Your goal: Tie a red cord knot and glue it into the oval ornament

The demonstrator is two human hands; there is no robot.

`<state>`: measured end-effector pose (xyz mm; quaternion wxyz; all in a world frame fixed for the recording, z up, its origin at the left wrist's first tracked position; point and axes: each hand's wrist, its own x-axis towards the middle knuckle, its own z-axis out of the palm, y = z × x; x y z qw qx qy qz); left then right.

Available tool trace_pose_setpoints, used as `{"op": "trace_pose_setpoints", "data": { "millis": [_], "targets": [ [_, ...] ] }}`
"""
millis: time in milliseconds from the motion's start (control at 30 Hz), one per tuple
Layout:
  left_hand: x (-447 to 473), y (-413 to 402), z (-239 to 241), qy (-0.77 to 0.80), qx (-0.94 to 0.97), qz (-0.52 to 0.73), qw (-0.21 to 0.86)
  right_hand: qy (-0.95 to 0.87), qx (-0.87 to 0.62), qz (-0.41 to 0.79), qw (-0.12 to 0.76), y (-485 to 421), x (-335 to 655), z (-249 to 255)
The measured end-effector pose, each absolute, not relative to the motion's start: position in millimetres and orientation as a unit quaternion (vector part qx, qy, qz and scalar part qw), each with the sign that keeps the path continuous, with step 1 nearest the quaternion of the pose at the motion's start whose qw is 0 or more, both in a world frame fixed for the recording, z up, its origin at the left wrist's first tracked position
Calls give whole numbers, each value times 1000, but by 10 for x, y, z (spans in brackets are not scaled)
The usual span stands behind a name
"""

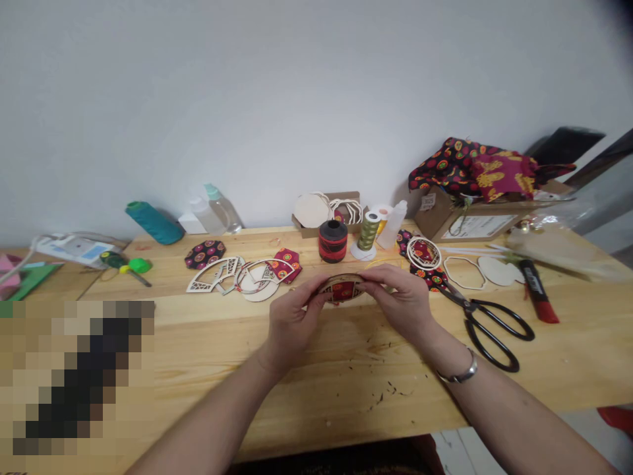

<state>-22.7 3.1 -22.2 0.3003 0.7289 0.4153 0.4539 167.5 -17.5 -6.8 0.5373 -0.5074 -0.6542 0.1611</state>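
Note:
Both hands grip a small fan-shaped or rounded piece (342, 290) with red patterned fabric and a pale cut-out frame, tilted over the table. My left hand (295, 316) pinches its left end between thumb and fingers. On the right end, my right hand (401, 300) is closed in the same way, a silver bracelet on that wrist. The fingers cover both ends of the piece. Just behind it stand a black and red thread spool (333, 241) and a green thread cone (369, 234). Large black-handled scissors (487, 323) lie beside my right forearm.
Cut-out wooden frames (217, 277) and patterned fabric pieces (204, 254) lie left of centre. A cardboard box (475, 221) with patterned cloth (450, 165) stands at the back right. A teal thread cone (154, 222) and a spray bottle (222, 208) are near the wall. Dark scraps dot the tabletop (346, 389).

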Motion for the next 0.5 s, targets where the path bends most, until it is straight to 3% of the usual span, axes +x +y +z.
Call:
{"op": "trace_pose_setpoints", "data": {
  "millis": [267,500],
  "targets": [
    [-235,56,-221,416,712,454,337,-612,-545,227,525,-169,1678,-60],
    [-200,92,-89,437,653,345,513,-546,-596,428,404,-116,1718,16]
  ]
}}
